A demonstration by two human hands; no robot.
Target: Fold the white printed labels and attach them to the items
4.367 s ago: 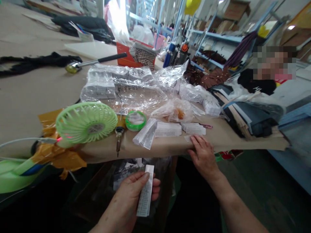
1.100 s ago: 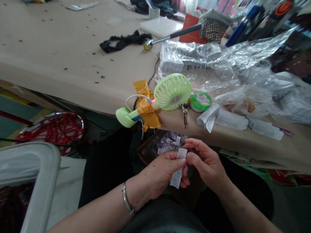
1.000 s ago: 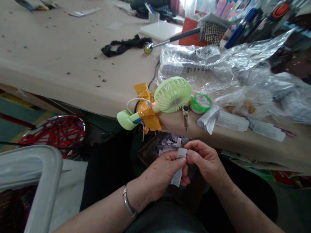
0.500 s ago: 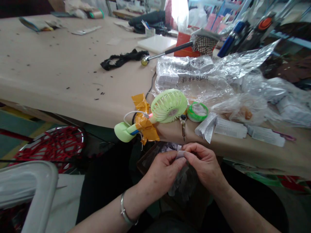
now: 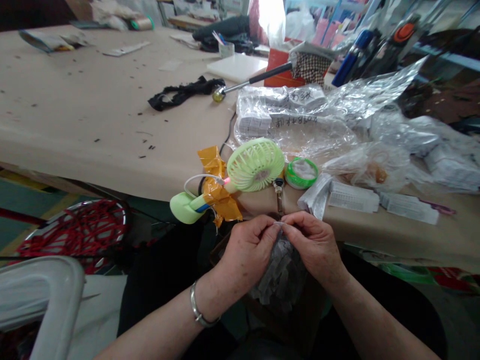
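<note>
My left hand [image 5: 247,250] and my right hand [image 5: 313,245] meet just below the table edge, fingertips pinched together on a small clear plastic bag [image 5: 282,270] that hangs down between them. Greyish paper labels seem to be inside the bag. A silver bracelet [image 5: 197,312] sits on my left wrist. Directly above the hands lie a soldering-iron-like tool [image 5: 279,192] and stacks of white printed labels [image 5: 350,197] on the table edge.
A green mini fan [image 5: 255,165] taped with yellow tape, a green tape roll [image 5: 301,172], crumpled plastic bags of labels [image 5: 292,117], a hammer [image 5: 251,80] and black fabric [image 5: 180,92] lie on the brown table [image 5: 75,115]. A red wire stool [image 5: 71,232] stands at left.
Earlier my left hand held one label strip while the right rested on the table. Since then both hands joined; the strip went from sight and a plastic bag now hangs between them.
</note>
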